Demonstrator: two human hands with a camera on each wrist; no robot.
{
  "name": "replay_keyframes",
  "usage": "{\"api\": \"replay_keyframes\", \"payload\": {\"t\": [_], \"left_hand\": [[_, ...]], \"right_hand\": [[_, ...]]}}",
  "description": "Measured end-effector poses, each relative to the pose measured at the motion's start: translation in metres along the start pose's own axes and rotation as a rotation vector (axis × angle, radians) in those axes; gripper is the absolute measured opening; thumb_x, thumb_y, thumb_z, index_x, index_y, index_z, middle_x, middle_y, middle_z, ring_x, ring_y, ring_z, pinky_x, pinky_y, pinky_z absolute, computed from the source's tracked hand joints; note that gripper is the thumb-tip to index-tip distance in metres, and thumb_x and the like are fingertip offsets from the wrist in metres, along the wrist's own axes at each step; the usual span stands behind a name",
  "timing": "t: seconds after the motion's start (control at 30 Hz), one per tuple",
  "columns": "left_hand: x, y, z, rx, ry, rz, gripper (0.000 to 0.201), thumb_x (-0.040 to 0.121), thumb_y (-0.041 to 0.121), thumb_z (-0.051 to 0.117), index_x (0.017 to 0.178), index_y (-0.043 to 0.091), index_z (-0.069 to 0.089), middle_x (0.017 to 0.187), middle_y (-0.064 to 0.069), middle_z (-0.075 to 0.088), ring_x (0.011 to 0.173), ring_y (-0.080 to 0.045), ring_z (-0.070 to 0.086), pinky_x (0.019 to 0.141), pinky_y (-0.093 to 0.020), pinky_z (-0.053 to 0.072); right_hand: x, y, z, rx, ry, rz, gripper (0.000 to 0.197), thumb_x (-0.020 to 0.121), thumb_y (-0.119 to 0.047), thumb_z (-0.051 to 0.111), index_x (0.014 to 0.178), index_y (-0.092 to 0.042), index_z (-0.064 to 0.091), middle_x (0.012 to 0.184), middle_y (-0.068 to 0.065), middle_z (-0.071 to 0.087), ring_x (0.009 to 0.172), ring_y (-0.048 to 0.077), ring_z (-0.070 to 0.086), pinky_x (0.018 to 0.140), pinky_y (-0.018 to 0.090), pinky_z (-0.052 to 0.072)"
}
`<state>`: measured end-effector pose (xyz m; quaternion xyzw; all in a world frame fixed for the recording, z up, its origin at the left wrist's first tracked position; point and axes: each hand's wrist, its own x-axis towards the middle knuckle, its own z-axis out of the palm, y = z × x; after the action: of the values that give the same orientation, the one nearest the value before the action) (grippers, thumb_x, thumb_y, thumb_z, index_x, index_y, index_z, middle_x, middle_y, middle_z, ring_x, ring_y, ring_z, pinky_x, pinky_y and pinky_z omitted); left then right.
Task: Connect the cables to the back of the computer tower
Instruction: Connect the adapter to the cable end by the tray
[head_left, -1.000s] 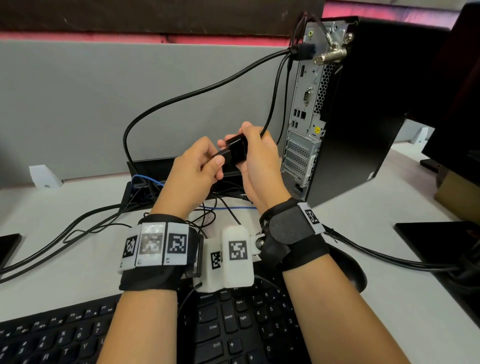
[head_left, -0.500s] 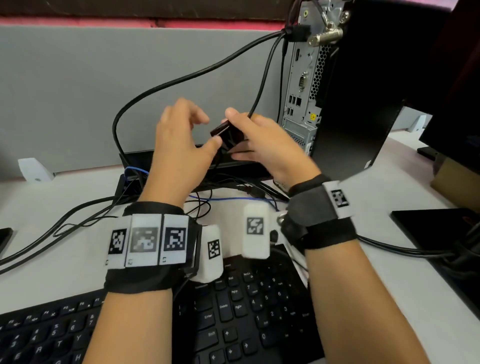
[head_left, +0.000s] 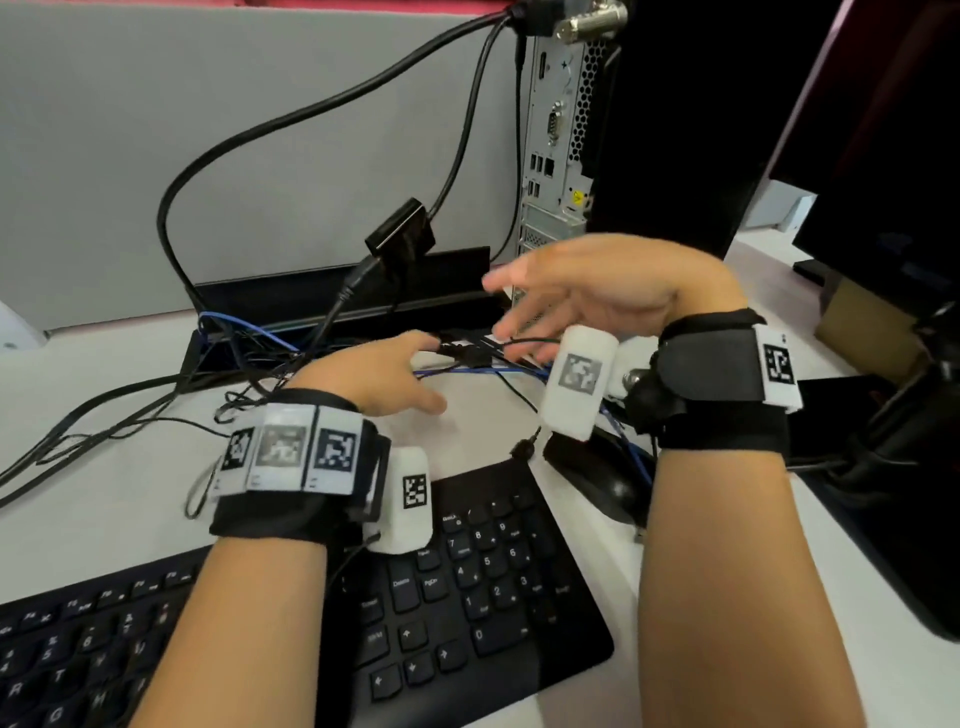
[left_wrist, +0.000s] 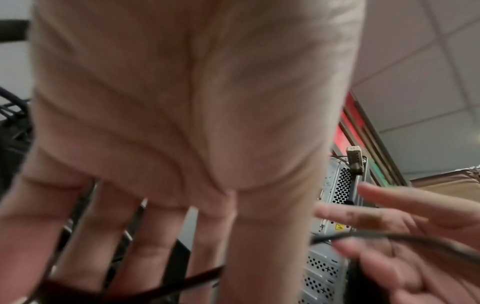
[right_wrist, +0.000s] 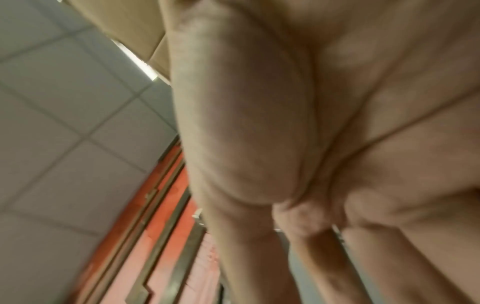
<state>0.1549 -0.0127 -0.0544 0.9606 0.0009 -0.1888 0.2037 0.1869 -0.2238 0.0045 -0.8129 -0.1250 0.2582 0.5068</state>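
The computer tower (head_left: 553, 135) stands at the back right with its silver rear port panel facing me. A thick black cable is plugged in near its top. A small black adapter (head_left: 401, 235) hangs free on a cable in front of the grey partition, with no hand on it. My left hand (head_left: 431, 371) is low over the desk, fingers straight, reaching into the loose black and blue cables (head_left: 467, 356). My right hand (head_left: 514, 312) hovers just above them, fingers spread. In the left wrist view a thin black cable (left_wrist: 376, 235) runs across the right hand's fingers (left_wrist: 402, 216). The right wrist view is blurred palm.
A black keyboard (head_left: 467, 571) lies at the near edge and a black mouse (head_left: 597, 483) sits below my right wrist. A black cable tray (head_left: 337, 296) runs along the grey partition (head_left: 208, 130). More cables trail off to the left. Dark equipment fills the right side.
Both hands have let go of the black adapter and dropped to the cables on the desk. The adapter now hangs by its cable.
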Motion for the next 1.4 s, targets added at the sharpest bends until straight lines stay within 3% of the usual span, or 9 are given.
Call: {"api": "replay_keyframes", "payload": {"t": [0.1, 0.27, 0.4, 0.57, 0.63, 0.73, 0.97, 1.2, 1.4], "left_hand": [[-0.003, -0.002, -0.002, -0.016, 0.033, 0.102, 0.014, 0.086, 0.034, 0.062, 0.098, 0.031, 0.068, 0.089, -0.003, 0.069, 0.076, -0.013, 0.060, 0.078, -0.029, 0.048], [-0.004, 0.008, -0.013, -0.636, 0.567, 0.198, 0.027, 0.085, -0.002, 0.050, 0.076, 0.020, 0.064, 0.065, 0.001, 0.063, 0.070, -0.007, 0.056, 0.068, -0.015, 0.037], [0.008, -0.004, -0.009, -0.879, 0.622, 0.018, 0.036, 0.089, -0.005, 0.035, 0.067, 0.017, 0.051, 0.059, -0.006, 0.051, 0.034, -0.006, 0.052, 0.058, -0.027, 0.047], [0.008, -0.043, -0.020, -0.598, 0.826, -0.284, 0.026, 0.094, 0.009, 0.042, 0.115, 0.008, 0.056, 0.116, -0.019, 0.061, 0.107, -0.034, 0.058, 0.101, -0.041, 0.045], [0.003, -0.042, -0.022, -0.574, 0.812, -0.297, 0.018, 0.095, 0.013, 0.045, 0.110, 0.013, 0.054, 0.113, -0.018, 0.060, 0.097, -0.034, 0.058, 0.092, -0.040, 0.046], [-0.002, -0.024, -0.016, -0.703, 0.515, 0.038, 0.011, 0.093, 0.011, 0.054, 0.092, 0.022, 0.055, 0.082, -0.003, 0.058, 0.060, -0.014, 0.048, 0.057, -0.026, 0.041], [-0.011, -0.003, -0.013, -0.869, 0.254, 0.391, 0.018, 0.095, 0.011, 0.049, 0.088, 0.020, 0.064, 0.062, 0.005, 0.037, 0.050, -0.004, 0.030, 0.054, -0.022, 0.023], [0.000, -0.026, -0.014, -0.686, 0.623, 0.025, 0.019, 0.088, 0.026, 0.050, 0.074, 0.024, 0.062, 0.084, -0.001, 0.058, 0.084, -0.017, 0.051, 0.080, -0.033, 0.039], [-0.001, -0.014, -0.011, -0.377, 0.703, 0.060, 0.036, 0.089, 0.018, 0.056, 0.125, 0.022, 0.054, 0.121, 0.000, 0.054, 0.105, -0.015, 0.051, 0.090, -0.028, 0.038]], "right_hand": [[-0.007, -0.007, -0.004, 0.138, 0.131, -0.224, 0.035, 0.098, -0.029, 0.051, 0.128, -0.014, 0.056, 0.098, 0.017, 0.073, 0.091, 0.030, 0.073, 0.082, 0.039, 0.059], [-0.002, 0.001, -0.007, 0.001, 0.167, -0.164, 0.033, 0.094, -0.032, 0.057, 0.123, -0.015, 0.059, 0.100, 0.011, 0.074, 0.092, 0.024, 0.074, 0.083, 0.037, 0.058], [0.010, 0.007, -0.001, -0.131, 0.011, 0.054, 0.033, 0.093, -0.037, 0.060, 0.121, -0.019, 0.059, 0.109, 0.010, 0.072, 0.102, 0.030, 0.070, 0.085, 0.045, 0.058], [0.002, 0.017, -0.016, -0.105, -0.018, 0.144, 0.046, 0.092, -0.033, 0.060, 0.134, -0.016, 0.050, 0.114, 0.014, 0.069, 0.107, 0.032, 0.067, 0.095, 0.051, 0.052], [0.002, 0.017, -0.018, -0.117, 0.004, 0.152, 0.049, 0.092, -0.034, 0.060, 0.135, -0.014, 0.048, 0.113, 0.013, 0.070, 0.107, 0.032, 0.067, 0.096, 0.054, 0.050], [0.010, 0.010, -0.007, -0.170, -0.033, 0.092, 0.055, 0.087, -0.040, 0.064, 0.136, -0.020, 0.046, 0.122, 0.006, 0.066, 0.110, 0.022, 0.066, 0.093, 0.044, 0.054], [0.039, -0.002, 0.030, -0.190, -0.049, 0.039, 0.078, 0.084, -0.034, 0.071, 0.148, -0.027, 0.028, 0.129, 0.012, 0.057, 0.099, 0.026, 0.070, 0.084, 0.037, 0.058], [0.041, 0.009, 0.017, -0.389, 0.034, 0.104, 0.029, 0.088, -0.015, 0.067, 0.117, -0.013, 0.066, 0.085, 0.005, 0.067, 0.068, 0.013, 0.058, 0.080, 0.033, 0.056], [0.041, 0.001, 0.022, -0.566, 0.157, 0.007, 0.018, 0.086, -0.010, 0.066, 0.095, -0.021, 0.076, 0.078, -0.009, 0.069, 0.066, 0.005, 0.059, 0.063, 0.020, 0.049]]}}
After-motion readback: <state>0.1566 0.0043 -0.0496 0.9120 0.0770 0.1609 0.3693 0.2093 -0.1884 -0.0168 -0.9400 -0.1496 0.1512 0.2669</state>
